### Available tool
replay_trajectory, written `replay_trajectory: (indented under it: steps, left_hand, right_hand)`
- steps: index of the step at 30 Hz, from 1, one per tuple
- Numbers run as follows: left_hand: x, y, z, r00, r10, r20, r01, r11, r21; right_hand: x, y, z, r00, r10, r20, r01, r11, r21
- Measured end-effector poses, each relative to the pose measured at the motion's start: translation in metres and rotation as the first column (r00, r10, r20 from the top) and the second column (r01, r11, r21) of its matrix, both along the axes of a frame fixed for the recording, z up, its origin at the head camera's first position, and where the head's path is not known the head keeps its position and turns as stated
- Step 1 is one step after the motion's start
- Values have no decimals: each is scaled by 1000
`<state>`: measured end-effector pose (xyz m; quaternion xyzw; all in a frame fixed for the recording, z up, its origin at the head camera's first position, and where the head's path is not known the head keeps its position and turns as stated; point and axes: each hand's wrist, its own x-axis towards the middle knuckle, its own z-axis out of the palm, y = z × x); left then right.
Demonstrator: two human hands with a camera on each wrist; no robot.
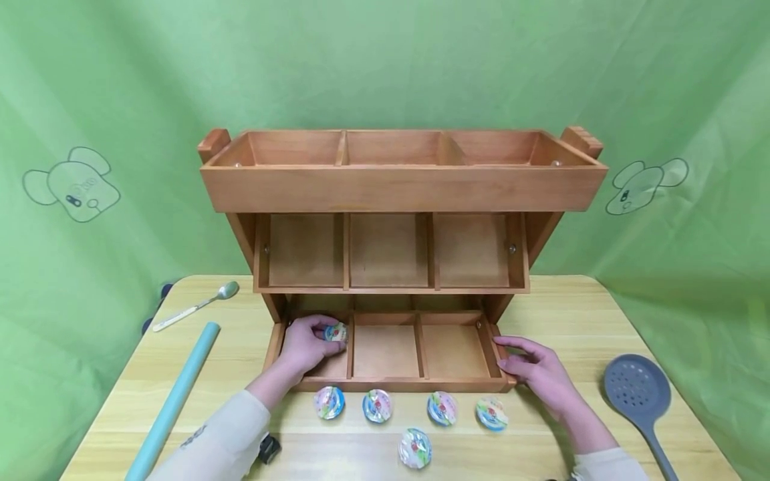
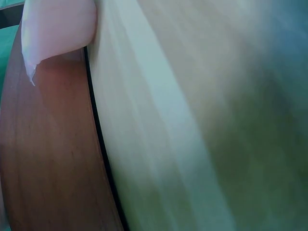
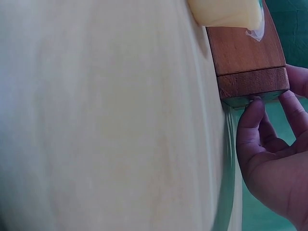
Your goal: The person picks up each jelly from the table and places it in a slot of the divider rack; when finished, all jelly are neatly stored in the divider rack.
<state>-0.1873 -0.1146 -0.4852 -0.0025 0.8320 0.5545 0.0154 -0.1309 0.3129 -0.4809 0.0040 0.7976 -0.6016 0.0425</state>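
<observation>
A small jelly cup with a printed foil lid is pinched between the thumb and fingers of my left hand, over the left compartment of the bottom tray. That tray belongs to a three-tier wooden rack. At the tray's right end, the thumb and fingers of my right hand rest on the side wall; in the right wrist view the thumb touches the end of the wooden board. Several more jelly cups stand on the table before the rack, one closer to me.
On the left lie a spoon and a long turquoise tube. A grey slotted skimmer lies at the right. A small black object sits beside the left sleeve. Green cloth hangs behind and around the table.
</observation>
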Motion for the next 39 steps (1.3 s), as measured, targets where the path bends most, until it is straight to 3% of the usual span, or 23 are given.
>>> replay_trajectory:
  steps: [7, 14, 21, 29, 39]
  left_hand:
    - [-3, -1, -2, 1000, -6, -4, 6, 1000, -18]
    - [-3, -1, -1, 999, -7, 32, 7, 1000, 0]
    - [7, -10, 8, 999, 16, -46, -19, 998, -66]
    - [30, -23, 26, 989, -14, -146, 16, 1000, 12]
    - [78, -30, 41, 978, -25, -209, 46, 994, 98]
  right_hand:
    - [-1, -1, -1, 1000, 3, -8, -3, 1000, -13]
    - [-2, -1, -3, 1000, -3, -7, 3, 1000, -16]
    - [-1, -1, -3, 1000, 0, 6, 0, 1000, -12]
    - [-1, 1, 0, 1000, 1, -1, -1, 1000, 8]
    - [-1, 0, -1, 1000, 19, -8, -19, 1000, -2]
